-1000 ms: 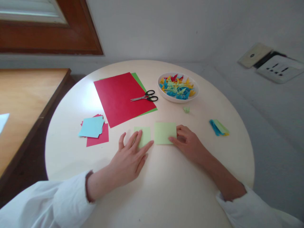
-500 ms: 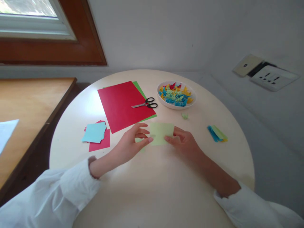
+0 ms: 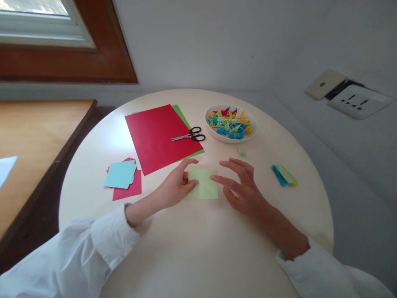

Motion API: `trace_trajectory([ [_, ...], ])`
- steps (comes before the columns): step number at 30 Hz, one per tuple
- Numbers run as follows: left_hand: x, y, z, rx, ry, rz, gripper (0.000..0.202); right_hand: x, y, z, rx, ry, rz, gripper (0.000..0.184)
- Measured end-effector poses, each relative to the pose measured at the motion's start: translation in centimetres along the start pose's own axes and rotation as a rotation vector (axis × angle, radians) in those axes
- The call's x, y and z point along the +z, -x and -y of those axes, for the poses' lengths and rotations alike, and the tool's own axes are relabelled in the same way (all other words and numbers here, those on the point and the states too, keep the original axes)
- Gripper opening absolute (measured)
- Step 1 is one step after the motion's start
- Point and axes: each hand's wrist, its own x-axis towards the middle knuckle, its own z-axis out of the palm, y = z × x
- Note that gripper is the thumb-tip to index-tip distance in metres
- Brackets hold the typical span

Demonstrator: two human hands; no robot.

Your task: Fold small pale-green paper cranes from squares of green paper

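Note:
A light green paper square (image 3: 205,189) lies on the round cream table (image 3: 198,248) in front of me. My left hand (image 3: 177,185) pinches its left edge, thumb below and fingers curled over the top. My right hand (image 3: 242,188) hovers just right of the square with fingers spread; its index fingertip rests on the paper's right part. Both sleeves are white.
Behind the hands lie a red sheet (image 3: 156,134) on a green one, black scissors (image 3: 190,135), a white bowl (image 3: 217,136) of folded coloured papers and a tiny green folded piece (image 3: 242,151). Light blue and red squares (image 3: 120,176) sit left, a coloured paper stack (image 3: 284,175) right. A wooden desk (image 3: 31,136) stands at left.
My left hand went from lying flat on a smaller green piece to pinching the square's left edge. The square slid toward me. My right hand let go and opened its fingers.

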Motion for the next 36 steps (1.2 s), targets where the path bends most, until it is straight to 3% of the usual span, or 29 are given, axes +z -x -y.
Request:
trace_trajectory([
  [7, -0.4, -0.2, 0.4, 0.033, -0.052, 0.063, 0.043, 0.5, 0.2, 0.7, -0.186, 0.071, 0.091, 0.019],
  [10, -1.4, 0.4, 0.6, 0.014, -0.072, 0.075, 0.042, 0.6, 0.6, 0.7, -0.188, 0.042, 0.113, 0.016],
  [14, -2.5, 2.0, 0.4, 0.027, -0.335, -0.023, 0.032, 0.4, 1.0, 1.0, -0.142, -0.018, 0.154, 0.015],
  [17, -2.0, 3.4, 0.1, 0.195, -0.561, -0.094, 0.021, 0.2, 1.1, 1.3, -0.144, -0.066, 0.191, 0.016],
  [20, -0.6, 4.7, 0.2, 0.527, -0.819, 0.028, 0.026, 0.1, 1.1, 1.6, -0.15, -0.101, 0.229, 0.019],
  [23, 0.6, 5.5, 0.8, 0.649, -1.037, 0.123, 0.03, -0.1, 1.2, 1.8, -0.13, -0.139, 0.264, 0.022],
  [28, 0.6, 5.7, 1.5, 0.596, -1.126, 0.157, 0.036, 0.0, 1.4, 1.6, 0.004, -0.282, 0.284, 0.016],
  [32, 0.3, 5.7, 1.4, 0.541, -1.068, 0.18, 0.04, 0.3, 1.2, 1.4, 0.209, -0.414, 0.3, 0.01],
  [36, 0.4, 5.7, 1.5, 0.533, -1.027, 0.178, 0.041, 0.7, 0.7, 1.6, 0.425, -0.404, 0.285, 0.009],
])
